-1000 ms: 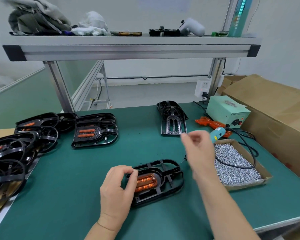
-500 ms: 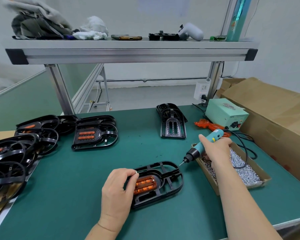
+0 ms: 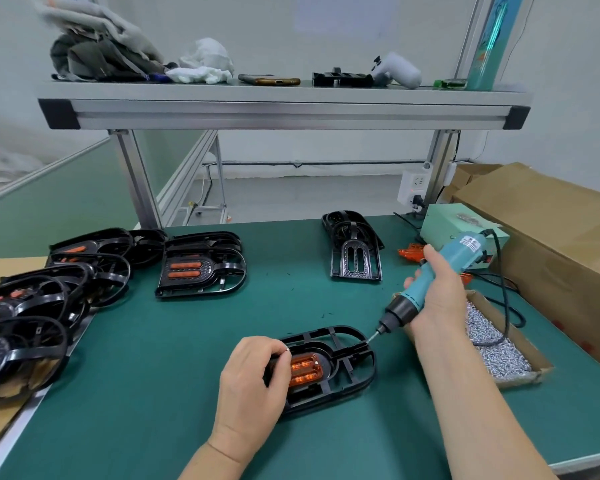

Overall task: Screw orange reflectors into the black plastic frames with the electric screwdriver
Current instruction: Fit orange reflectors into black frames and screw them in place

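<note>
A black plastic frame (image 3: 347, 367) lies on the green mat near the front, with an orange reflector (image 3: 305, 368) seated in it. My left hand (image 3: 253, 379) covers the frame's left end, and a small screw is pinched between thumb and forefinger. My right hand (image 3: 437, 296) grips the teal electric screwdriver (image 3: 426, 289). The tool is tilted, and its bit tip hovers at the frame's upper right edge.
A cardboard box of loose screws (image 3: 499, 348) sits right of my right arm. A finished frame (image 3: 201, 266) and a stack of frames (image 3: 32, 306) lie at the left. An empty frame (image 3: 354, 247), a green power unit (image 3: 458, 225) and big cartons (image 3: 561, 237) stand behind.
My right hand picked up the screwdriver from beside the screw box and brought its tip down to the frame's edge. My left hand stayed on the frame.
</note>
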